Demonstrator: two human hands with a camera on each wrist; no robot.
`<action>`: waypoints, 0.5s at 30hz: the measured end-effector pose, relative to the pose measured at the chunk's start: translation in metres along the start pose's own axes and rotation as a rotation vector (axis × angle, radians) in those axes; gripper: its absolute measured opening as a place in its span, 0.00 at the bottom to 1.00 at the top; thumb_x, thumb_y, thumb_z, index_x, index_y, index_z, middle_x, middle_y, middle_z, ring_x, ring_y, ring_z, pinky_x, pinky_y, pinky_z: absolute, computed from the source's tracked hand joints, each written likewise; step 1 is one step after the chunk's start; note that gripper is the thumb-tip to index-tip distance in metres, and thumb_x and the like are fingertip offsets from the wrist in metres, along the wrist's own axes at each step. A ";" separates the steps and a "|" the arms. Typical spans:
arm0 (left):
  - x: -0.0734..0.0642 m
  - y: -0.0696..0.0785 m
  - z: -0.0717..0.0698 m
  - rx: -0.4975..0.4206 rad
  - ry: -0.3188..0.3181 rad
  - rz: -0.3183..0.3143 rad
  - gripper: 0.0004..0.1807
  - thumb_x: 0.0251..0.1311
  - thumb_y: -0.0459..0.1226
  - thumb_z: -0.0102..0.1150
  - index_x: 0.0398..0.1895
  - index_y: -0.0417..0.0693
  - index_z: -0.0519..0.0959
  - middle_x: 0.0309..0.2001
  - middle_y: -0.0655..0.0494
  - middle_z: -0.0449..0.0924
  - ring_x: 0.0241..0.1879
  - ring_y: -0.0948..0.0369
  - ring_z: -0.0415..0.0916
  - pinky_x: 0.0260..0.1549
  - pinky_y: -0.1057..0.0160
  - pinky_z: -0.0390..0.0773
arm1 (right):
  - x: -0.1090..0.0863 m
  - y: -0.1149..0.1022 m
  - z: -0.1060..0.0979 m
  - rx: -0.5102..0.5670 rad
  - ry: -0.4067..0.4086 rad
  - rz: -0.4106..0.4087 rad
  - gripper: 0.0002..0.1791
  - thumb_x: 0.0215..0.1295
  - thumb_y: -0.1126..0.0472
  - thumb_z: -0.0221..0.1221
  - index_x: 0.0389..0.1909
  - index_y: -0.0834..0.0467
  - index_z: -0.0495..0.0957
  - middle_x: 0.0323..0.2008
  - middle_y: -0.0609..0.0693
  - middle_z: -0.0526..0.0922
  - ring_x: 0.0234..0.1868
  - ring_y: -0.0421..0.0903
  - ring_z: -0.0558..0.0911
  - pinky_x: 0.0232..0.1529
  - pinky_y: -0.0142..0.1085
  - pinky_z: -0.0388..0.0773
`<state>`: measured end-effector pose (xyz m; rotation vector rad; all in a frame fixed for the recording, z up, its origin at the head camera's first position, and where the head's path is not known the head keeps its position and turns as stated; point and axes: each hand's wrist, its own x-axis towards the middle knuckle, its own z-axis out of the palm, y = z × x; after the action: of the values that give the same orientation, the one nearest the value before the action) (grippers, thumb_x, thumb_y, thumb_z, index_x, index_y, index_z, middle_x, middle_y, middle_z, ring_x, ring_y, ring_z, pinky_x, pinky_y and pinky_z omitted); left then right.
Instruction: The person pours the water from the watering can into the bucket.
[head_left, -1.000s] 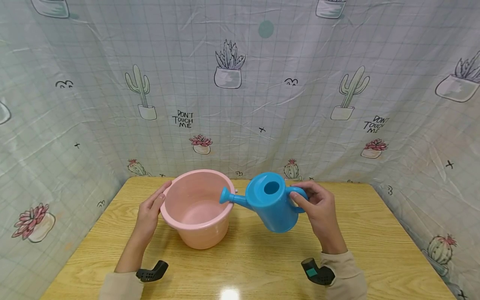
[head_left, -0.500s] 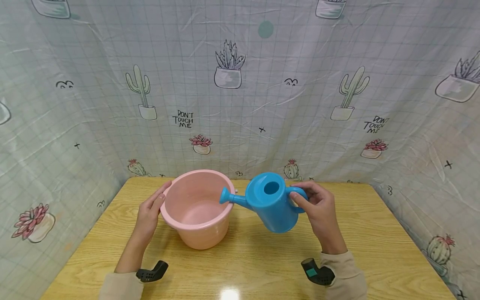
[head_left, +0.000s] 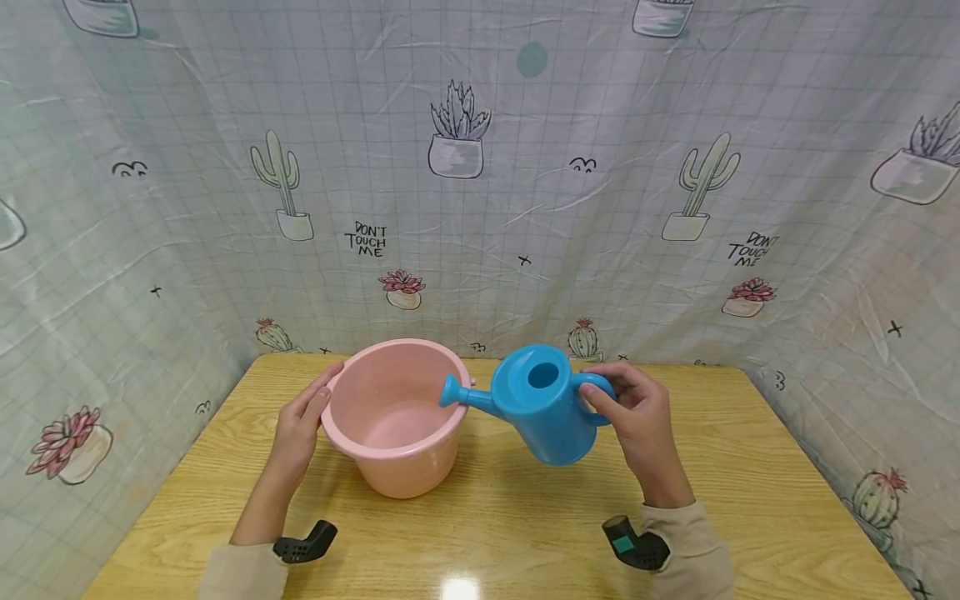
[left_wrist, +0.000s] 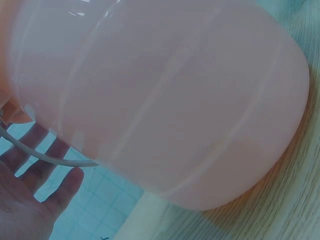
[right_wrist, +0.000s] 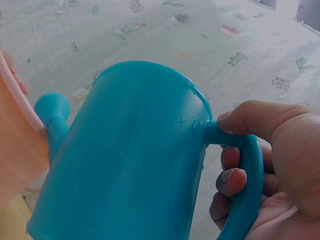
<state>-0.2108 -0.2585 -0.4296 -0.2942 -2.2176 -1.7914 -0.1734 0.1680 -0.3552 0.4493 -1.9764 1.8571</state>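
A pink plastic bucket (head_left: pixel 405 475) stands on the table, its mouth facing up. My left hand (head_left: pixel 296 425) rests against the left side of its rim, the thumb nearer me. In the left wrist view, fairly straight fingers (left_wrist: pixel 64 192) reach up behind the thin bail handle (left_wrist: pixel 55 161); the little finger's tip stands apart from the bucket wall. A blue watering can (head_left: pixel 551 425) leans left, its flared spout head (head_left: pixel 452 391) over the bucket's right rim. My right hand (head_left: pixel 637 408) grips its handle (right_wrist: pixel 252 185), the thumb on top. Water drops (right_wrist: pixel 192 122) cling near the can's top.
The wooden table (head_left: pixel 510 533) extends on both sides of the bucket and can. Behind it and at both sides hangs a cloth with cactus prints (head_left: pixel 480 217). Both sleeved wrists carry dark camera mounts (head_left: pixel 307 546).
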 end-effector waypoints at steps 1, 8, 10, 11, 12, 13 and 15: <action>0.000 0.000 0.000 0.002 0.000 0.001 0.26 0.75 0.46 0.39 0.71 0.47 0.64 0.72 0.52 0.63 0.62 0.82 0.64 0.54 0.83 0.69 | 0.000 0.000 0.000 -0.002 0.001 0.001 0.12 0.62 0.74 0.60 0.46 0.73 0.76 0.38 0.42 0.83 0.37 0.38 0.80 0.42 0.28 0.80; 0.000 0.000 0.000 -0.005 0.003 -0.005 0.26 0.75 0.47 0.39 0.71 0.47 0.64 0.72 0.52 0.63 0.61 0.82 0.65 0.54 0.83 0.69 | 0.000 0.000 0.000 -0.008 0.003 0.003 0.12 0.62 0.73 0.60 0.46 0.72 0.77 0.38 0.42 0.84 0.37 0.38 0.80 0.42 0.28 0.80; 0.000 0.001 0.000 -0.003 0.002 -0.006 0.26 0.75 0.47 0.39 0.71 0.47 0.64 0.72 0.52 0.63 0.61 0.82 0.64 0.54 0.83 0.69 | 0.000 0.000 0.000 -0.007 0.002 0.001 0.12 0.62 0.74 0.60 0.46 0.73 0.76 0.38 0.42 0.83 0.37 0.37 0.80 0.42 0.28 0.80; 0.000 0.001 0.000 -0.002 0.002 -0.007 0.26 0.75 0.47 0.39 0.71 0.47 0.64 0.72 0.52 0.63 0.61 0.82 0.64 0.54 0.83 0.69 | 0.000 0.000 0.000 -0.007 0.001 0.001 0.12 0.62 0.74 0.59 0.46 0.73 0.76 0.38 0.42 0.84 0.37 0.37 0.80 0.42 0.28 0.80; 0.000 0.002 0.000 -0.001 0.002 -0.009 0.26 0.75 0.47 0.39 0.71 0.47 0.64 0.72 0.51 0.63 0.61 0.82 0.64 0.54 0.83 0.69 | 0.000 0.000 0.000 -0.007 0.000 0.000 0.12 0.62 0.74 0.59 0.46 0.73 0.76 0.38 0.42 0.84 0.37 0.37 0.81 0.42 0.28 0.80; 0.000 0.002 0.000 -0.002 0.003 -0.010 0.26 0.75 0.47 0.39 0.71 0.48 0.64 0.72 0.51 0.63 0.62 0.82 0.64 0.54 0.83 0.69 | 0.000 0.000 0.000 -0.007 -0.001 -0.001 0.12 0.62 0.74 0.59 0.46 0.73 0.76 0.38 0.42 0.84 0.37 0.37 0.81 0.42 0.28 0.80; 0.000 0.002 0.000 0.001 0.003 -0.012 0.26 0.75 0.47 0.39 0.71 0.48 0.64 0.72 0.51 0.63 0.62 0.82 0.64 0.54 0.83 0.68 | 0.000 0.000 -0.001 -0.006 -0.003 -0.002 0.12 0.62 0.74 0.59 0.46 0.72 0.77 0.38 0.42 0.84 0.37 0.38 0.81 0.42 0.28 0.80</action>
<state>-0.2099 -0.2577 -0.4276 -0.2782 -2.2224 -1.7961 -0.1737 0.1685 -0.3554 0.4520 -1.9817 1.8502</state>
